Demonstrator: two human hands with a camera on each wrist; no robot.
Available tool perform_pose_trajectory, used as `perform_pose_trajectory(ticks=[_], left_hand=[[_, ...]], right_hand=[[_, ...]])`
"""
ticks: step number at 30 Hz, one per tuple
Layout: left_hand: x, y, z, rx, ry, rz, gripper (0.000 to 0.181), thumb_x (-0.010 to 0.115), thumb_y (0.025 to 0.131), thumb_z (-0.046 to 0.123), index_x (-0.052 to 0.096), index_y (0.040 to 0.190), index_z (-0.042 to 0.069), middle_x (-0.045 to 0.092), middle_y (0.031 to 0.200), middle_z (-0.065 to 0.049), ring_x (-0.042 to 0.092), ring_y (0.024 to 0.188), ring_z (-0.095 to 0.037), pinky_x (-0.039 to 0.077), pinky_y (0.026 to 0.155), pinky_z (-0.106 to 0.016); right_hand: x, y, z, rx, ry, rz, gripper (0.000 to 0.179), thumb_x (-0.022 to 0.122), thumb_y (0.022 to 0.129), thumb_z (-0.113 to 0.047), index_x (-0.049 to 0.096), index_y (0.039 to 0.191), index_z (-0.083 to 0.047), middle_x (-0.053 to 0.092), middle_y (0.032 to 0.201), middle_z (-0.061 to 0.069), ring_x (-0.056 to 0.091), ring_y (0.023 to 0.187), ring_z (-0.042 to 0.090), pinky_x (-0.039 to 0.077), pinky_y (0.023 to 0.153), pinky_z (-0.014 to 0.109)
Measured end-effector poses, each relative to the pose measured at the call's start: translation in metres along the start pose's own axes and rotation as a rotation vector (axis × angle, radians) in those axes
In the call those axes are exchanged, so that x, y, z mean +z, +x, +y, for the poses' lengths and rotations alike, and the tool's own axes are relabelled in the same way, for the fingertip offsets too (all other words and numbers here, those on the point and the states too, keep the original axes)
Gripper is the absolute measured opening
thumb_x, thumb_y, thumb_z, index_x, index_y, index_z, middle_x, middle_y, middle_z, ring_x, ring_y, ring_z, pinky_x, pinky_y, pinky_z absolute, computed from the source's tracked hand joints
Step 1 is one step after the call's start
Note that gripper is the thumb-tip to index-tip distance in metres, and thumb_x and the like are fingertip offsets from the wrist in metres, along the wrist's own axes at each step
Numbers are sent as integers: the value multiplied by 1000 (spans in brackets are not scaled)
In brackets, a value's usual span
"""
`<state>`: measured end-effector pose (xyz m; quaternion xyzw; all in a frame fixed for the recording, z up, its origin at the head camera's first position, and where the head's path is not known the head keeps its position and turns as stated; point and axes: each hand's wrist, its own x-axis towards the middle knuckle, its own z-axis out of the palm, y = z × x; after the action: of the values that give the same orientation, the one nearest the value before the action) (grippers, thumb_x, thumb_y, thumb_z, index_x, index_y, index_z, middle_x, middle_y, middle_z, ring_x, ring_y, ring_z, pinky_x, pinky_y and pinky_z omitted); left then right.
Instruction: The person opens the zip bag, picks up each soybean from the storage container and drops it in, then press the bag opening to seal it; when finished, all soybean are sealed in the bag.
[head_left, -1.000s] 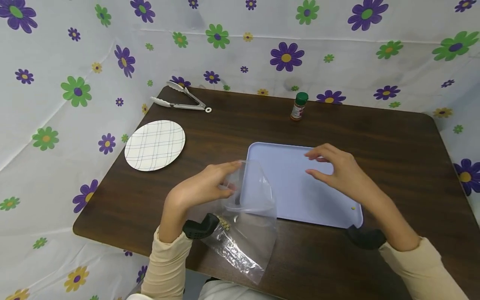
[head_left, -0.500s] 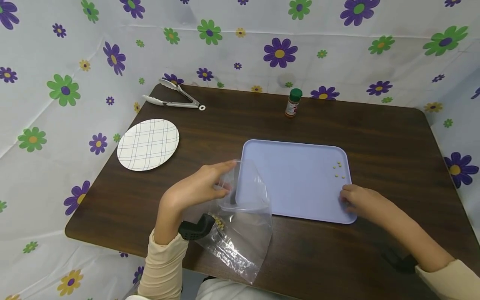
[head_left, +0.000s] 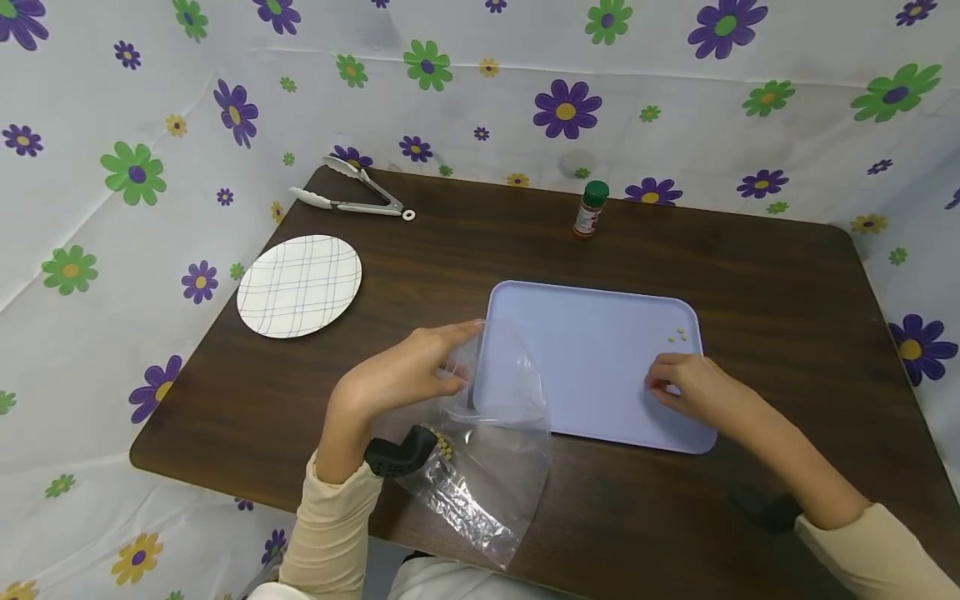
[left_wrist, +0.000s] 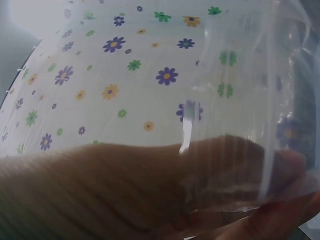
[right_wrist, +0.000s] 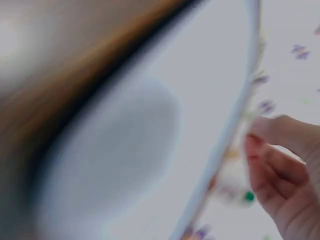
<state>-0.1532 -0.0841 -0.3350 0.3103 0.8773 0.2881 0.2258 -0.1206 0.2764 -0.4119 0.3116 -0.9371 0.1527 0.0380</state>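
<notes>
My left hand holds the mouth of a clear plastic bag apart, its thumb and fingers spread at the rim. In the left wrist view, the bag's clear film spans around the thumb. Several small round yellowish pieces lie low in the bag. Above the right part of the lavender tray, my right hand pinches, thumb against fingertips, on a small yellow piece mostly hidden by the fingers. Beyond that hand, 3 small yellow pieces show on the tray near its right edge.
A white plate with a blue grid pattern lies on the left of the dark wood table. Spread tongs rest at the back left. At the back stands a seasoning jar with a green cap. Flowered sheeting surrounds the table.
My right hand has gone from above the tray down to its right edge, then a little left, and its fingers have closed to a pinch. The left hand keeps its hold on the bag.
</notes>
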Motion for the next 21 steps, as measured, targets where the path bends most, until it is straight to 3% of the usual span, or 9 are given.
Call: perform_pose_trajectory(ticks=[5, 8, 11, 14, 16, 18, 21], left_hand=[[0, 0, 3, -4, -2, -14, 69, 62, 82, 2, 30, 143, 1, 35, 148, -13, 63, 91, -11, 48, 74, -22], [-2, -1, 4, 11, 20, -9, 69, 63, 82, 3, 31, 143, 1, 37, 146, -13, 62, 90, -10, 48, 79, -24], [-4, -3, 4, 29, 48, 2, 68, 63, 82, 3, 32, 142, 0, 40, 144, -14, 60, 86, -11, 47, 78, -24], [-6, -5, 3, 47, 64, 7, 66, 62, 82, 4, 33, 142, 0, 40, 144, -13, 58, 88, -13, 47, 76, -24], [-6, -7, 2, 59, 75, 14, 65, 62, 82, 4, 34, 141, 0, 40, 144, -13, 57, 94, -15, 47, 78, -24], [-7, -8, 1, 59, 73, 19, 65, 62, 82, 3, 35, 141, 0, 41, 144, -13, 57, 96, -16, 47, 77, -23], [-7, -12, -2, 33, 45, 19, 66, 62, 82, 3, 34, 141, -1, 42, 143, -13, 61, 94, -14, 49, 73, -21]], right_hand=[[-20, 54, -54, 6, 219, 250, 21, 76, 68, 2, 69, 82, -12, 69, 80, -3, 63, 72, 9, 53, 68, 18], [-26, 80, -88, -86, 341, 307, 18, 74, 72, 0, 70, 84, -12, 69, 84, -3, 63, 75, 8, 51, 71, 15], [-26, 101, -113, -277, 351, 210, 14, 74, 73, -1, 70, 83, -9, 68, 84, -1, 63, 75, 8, 52, 69, 17], [-20, 117, -131, -421, 214, 26, 9, 72, 76, -4, 70, 84, -8, 65, 84, 0, 62, 77, 8, 51, 68, 17], [-16, 125, -138, -463, 107, -71, 9, 70, 79, -7, 71, 88, -7, 64, 86, 1, 63, 79, 9, 51, 68, 15], [-13, 130, -142, -475, 40, -114, 10, 69, 81, -9, 71, 91, -7, 64, 89, 2, 64, 82, 10, 51, 69, 15], [-14, 131, -140, -451, 85, -70, 12, 71, 79, -9, 69, 91, -5, 63, 91, 3, 63, 82, 11, 51, 69, 17]])
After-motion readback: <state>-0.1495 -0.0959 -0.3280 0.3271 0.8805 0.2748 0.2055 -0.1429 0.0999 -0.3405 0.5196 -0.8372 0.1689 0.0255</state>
